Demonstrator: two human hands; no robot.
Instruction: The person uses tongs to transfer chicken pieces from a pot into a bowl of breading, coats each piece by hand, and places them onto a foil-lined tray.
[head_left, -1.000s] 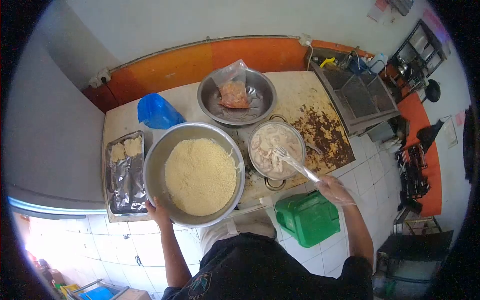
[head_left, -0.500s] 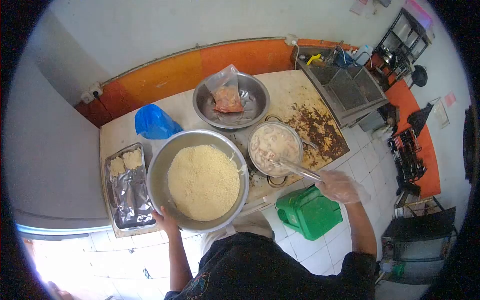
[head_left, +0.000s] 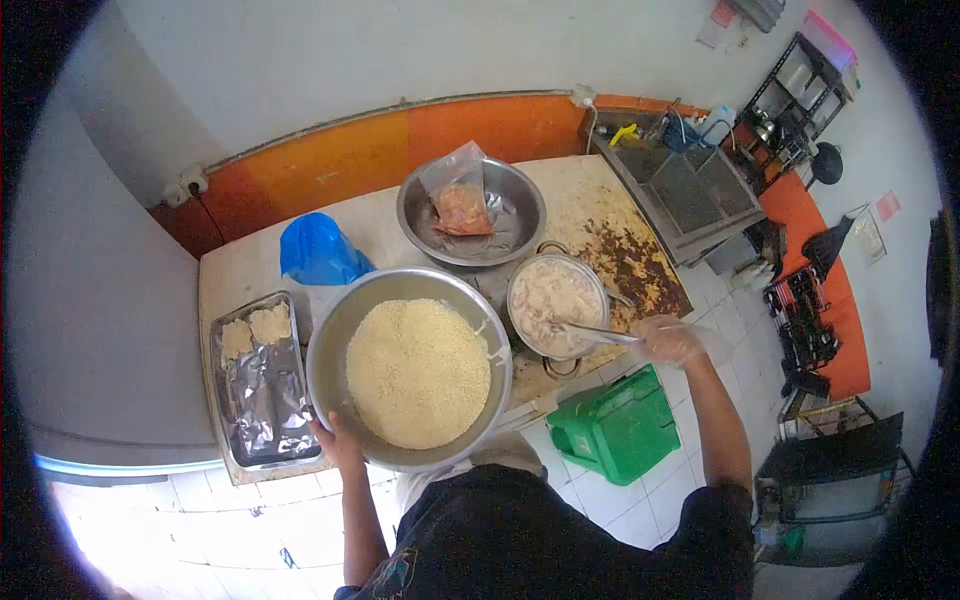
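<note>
1. The right hand point(head_left: 668, 340), in a clear plastic glove, has its fingers closed around the handle end of the metal tongs point(head_left: 603, 334).
2. To the left of those fingers, the tips of the tongs reach into the pale, wet pieces point(head_left: 550, 296) in the 2-handled pot point(head_left: 514, 318).
3. The left hand point(head_left: 343, 443), bare, touches the near left rim of the large bowl point(head_left: 326, 310). Its fingers are bent at the rim; how tightly they grip I cannot tell.
4. The pale yellow crumbs point(head_left: 420, 372) are heaped in the large bowl, up and to the right of the left fingers.
5. Just left of the left fingers is the foil-lined tray point(head_left: 262, 405), with 2 coated pieces point(head_left: 254, 332) at its far end.
6. Beyond the left fingers, past the tray, the blue bag point(head_left: 322, 252) lies on the worktop point(head_left: 380, 215).
7. Farther from both hands' fingers, the metal bowl point(head_left: 515, 218) holds the clear bag point(head_left: 463, 205) of orange-pink contents.
8. Below the right fingers, the green container point(head_left: 630, 430) is beside the worktop.
</note>
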